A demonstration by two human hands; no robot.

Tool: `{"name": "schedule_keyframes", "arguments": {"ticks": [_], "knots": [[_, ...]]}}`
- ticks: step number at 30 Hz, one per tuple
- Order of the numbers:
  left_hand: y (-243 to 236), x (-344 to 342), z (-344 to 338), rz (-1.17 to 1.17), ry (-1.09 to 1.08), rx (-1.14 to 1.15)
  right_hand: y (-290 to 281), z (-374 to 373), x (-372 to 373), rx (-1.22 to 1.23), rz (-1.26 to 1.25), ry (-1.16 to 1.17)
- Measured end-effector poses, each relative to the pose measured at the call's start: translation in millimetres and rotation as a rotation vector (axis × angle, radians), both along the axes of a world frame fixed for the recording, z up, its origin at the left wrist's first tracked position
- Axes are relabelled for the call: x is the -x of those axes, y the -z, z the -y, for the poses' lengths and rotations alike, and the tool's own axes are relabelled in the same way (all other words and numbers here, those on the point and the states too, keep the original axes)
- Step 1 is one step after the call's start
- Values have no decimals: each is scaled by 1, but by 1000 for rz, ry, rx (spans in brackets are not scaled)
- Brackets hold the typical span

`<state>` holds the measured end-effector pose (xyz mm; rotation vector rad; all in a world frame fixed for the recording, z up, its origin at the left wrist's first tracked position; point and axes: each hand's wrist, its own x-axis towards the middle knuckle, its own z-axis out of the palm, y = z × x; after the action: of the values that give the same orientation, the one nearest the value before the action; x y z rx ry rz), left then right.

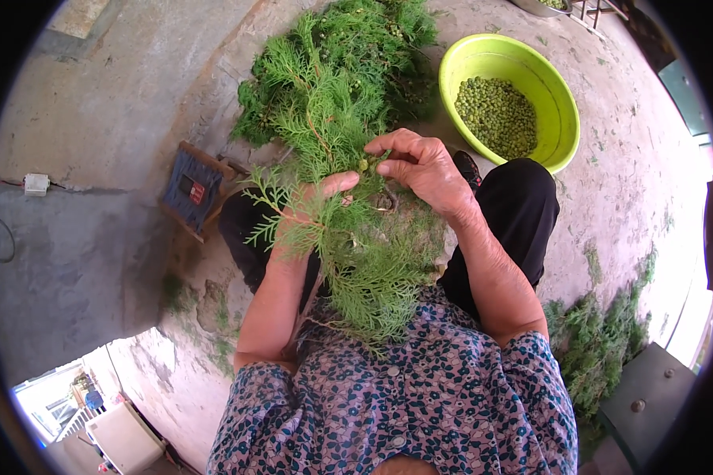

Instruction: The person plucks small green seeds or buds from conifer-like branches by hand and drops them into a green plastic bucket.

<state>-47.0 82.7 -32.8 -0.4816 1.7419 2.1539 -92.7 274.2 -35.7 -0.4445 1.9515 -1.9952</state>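
Observation:
My left hand [313, 198] is closed around a leafy green conifer branch [376, 277], held over my lap with its sprays hanging toward my shirt. My right hand [429, 168] is at the branch, thumb and forefinger curled in a pinch at a small green cone [364, 165]. Foliage hides part of the left fingers. Just beyond my hands lies a big heap of cut conifer branches [333, 71]. To the right of the heap stands a yellow-green plastic basin [560, 99], its bottom covered with small round green cones [495, 119].
A low stool-like thing with a dark blue top [192, 190] stands by my left knee. More conifer branches [598, 336] lie at the right, near a dark metal panel [650, 404]. A metal bowl [540, 8] is at the far edge. Leaf scraps dot the concrete floor [610, 182].

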Motion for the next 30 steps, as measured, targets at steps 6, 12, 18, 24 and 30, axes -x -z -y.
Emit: {"name": "schedule_keyframes", "arguments": {"ticks": [6,12,18,24,30], "knots": [[-1,0,-1,29,33,96,7,8,-2,-7,-100,-38],[7,-3,2,-122,48,15,15,10,-3,98,63,-42],[-7,-1,-9,101,-42,-68,12,17,-9,10,-3,52],[-12,1,-17,21,-138,-53,10,23,-14,388,539,157],[-13,4,-25,132,-122,-194,16,27,-20,678,662,187]]}}
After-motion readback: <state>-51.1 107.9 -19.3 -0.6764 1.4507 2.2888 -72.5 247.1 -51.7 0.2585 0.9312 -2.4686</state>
